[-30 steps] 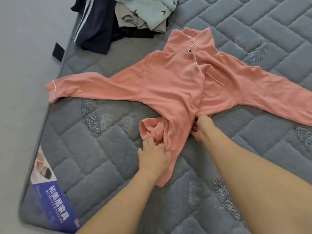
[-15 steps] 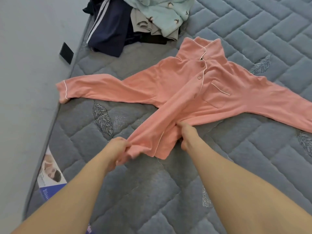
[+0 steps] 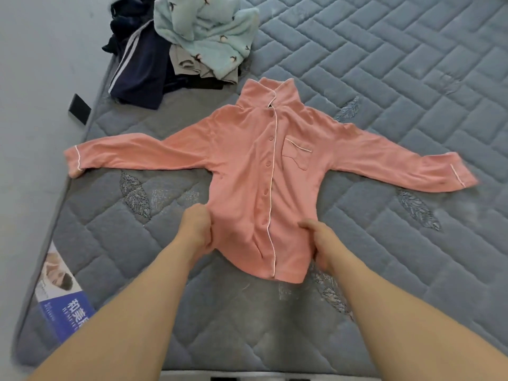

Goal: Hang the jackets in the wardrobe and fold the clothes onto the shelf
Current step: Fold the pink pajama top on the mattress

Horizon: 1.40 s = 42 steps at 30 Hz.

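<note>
Nearest, two bare forearms reach in from the near edge of the grey quilted mattress (image 3: 384,105). Left hand (image 3: 196,229) grips the lower left side of the salmon pyjama shirt (image 3: 242,174), fingers curled into a bunch of fabric at the side seam. Right hand (image 3: 320,243) holds the lower right side near the hem, thumb on top, other fingers tucked under the cloth, so it pinches the edge; exact finger spread underneath can't be told.

Shirt lies front-up on the mattress, roughly at its middle, hem toward the near edge, collar toward the far edge. Buttoned placket with white piping runs down the centre, several buttons visible. Chest pocket (image 3: 295,155) with white piping sits just beside the placket on the right. Both sleeves spread flat: left cuff reaches the left edge of the mattress, right cuff lies out toward the right edge. Hem is slightly lifted and rumpled between the hands.

At the near left corner a blue and white printed label (image 3: 63,298) is stuck to the mattress, partly cut off by the left forearm.

Beyond the collar, at the far left corner, a heap of clothes: a navy garment with white stripes (image 3: 137,70) hanging over the left edge, a taupe piece (image 3: 189,64) beside it, and a pale mint fleece with small dark prints (image 3: 203,26) piled on top. A small black tab (image 3: 79,108) sticks out off the left edge, near the navy garment. Pale floor (image 3: 33,78) runs along the left side.
</note>
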Each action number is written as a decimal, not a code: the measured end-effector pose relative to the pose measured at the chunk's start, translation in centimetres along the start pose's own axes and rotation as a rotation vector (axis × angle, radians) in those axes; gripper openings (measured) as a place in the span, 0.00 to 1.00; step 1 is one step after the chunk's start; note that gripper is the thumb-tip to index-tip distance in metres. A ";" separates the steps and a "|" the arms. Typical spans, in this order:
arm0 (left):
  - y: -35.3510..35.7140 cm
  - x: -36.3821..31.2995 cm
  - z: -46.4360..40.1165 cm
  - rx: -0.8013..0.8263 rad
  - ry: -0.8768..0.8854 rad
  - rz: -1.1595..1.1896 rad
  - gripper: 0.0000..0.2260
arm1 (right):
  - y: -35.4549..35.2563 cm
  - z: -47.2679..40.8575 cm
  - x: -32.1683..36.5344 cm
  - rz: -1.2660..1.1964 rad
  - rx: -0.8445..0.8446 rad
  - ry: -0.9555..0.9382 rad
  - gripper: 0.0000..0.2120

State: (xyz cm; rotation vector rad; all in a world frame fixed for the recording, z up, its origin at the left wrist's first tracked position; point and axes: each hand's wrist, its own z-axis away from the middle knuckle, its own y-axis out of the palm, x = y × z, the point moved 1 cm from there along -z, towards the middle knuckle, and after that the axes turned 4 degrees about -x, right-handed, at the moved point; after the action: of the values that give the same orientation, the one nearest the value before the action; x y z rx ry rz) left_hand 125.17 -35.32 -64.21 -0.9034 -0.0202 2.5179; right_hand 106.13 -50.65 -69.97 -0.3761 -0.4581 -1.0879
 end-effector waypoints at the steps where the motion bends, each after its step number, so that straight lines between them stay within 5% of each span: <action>1: 0.5 0.5 1.1 0.008 -0.008 0.020 0.08 | -1.3 0.8 0.3 -0.023 0.013 -0.007 0.13; 7: 2.2 0.6 7.1 0.069 -0.038 -0.047 0.07 | -8.8 5.8 3.3 -0.100 0.022 -0.098 0.10; 12: -0.8 0.4 8.2 -0.055 0.039 -0.126 0.06 | -11.9 8.0 4.7 -0.009 -0.026 -0.070 0.06; 16: -4.8 6.4 4.8 -0.275 0.100 -0.730 0.16 | -12.6 6.5 0.6 0.050 -0.095 0.026 0.14; 19: -6.4 11.2 3.3 -0.440 -0.006 -1.123 0.24 | -12.6 4.0 -4.9 0.080 -0.253 0.076 0.04; 21: -6.5 13.4 3.1 -0.476 0.005 -1.392 0.27 | -12.4 2.4 -8.7 0.181 -0.315 0.128 0.12; 24: -3.7 15.3 2.7 -0.350 0.122 -1.625 0.26 | -12.1 1.0 -12.1 0.244 -0.350 0.182 0.22; 30: 5.2 13.4 5.0 0.058 0.220 -1.594 0.27 | -12.7 1.1 -10.1 0.154 -0.540 0.169 0.26; 35: 8.2 9.5 4.7 0.120 0.345 -1.568 0.24 | -13.9 -0.2 -4.8 0.351 -0.493 0.177 0.24; 38: 9.7 8.0 2.0 0.128 0.385 -1.504 0.28 | -13.2 -1.7 -4.1 0.712 -0.539 0.007 0.29; 42: 10.7 7.6 -2.5 0.201 0.436 -1.559 0.28 | -9.9 -3.7 -3.4 1.172 -0.332 -0.440 0.34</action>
State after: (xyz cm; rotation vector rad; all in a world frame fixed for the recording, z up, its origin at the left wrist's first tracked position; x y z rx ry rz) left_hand 117.03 -41.95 -72.50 -0.8019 -0.2266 0.8575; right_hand 96.47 -54.09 -74.18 -1.0254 -0.3427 0.0857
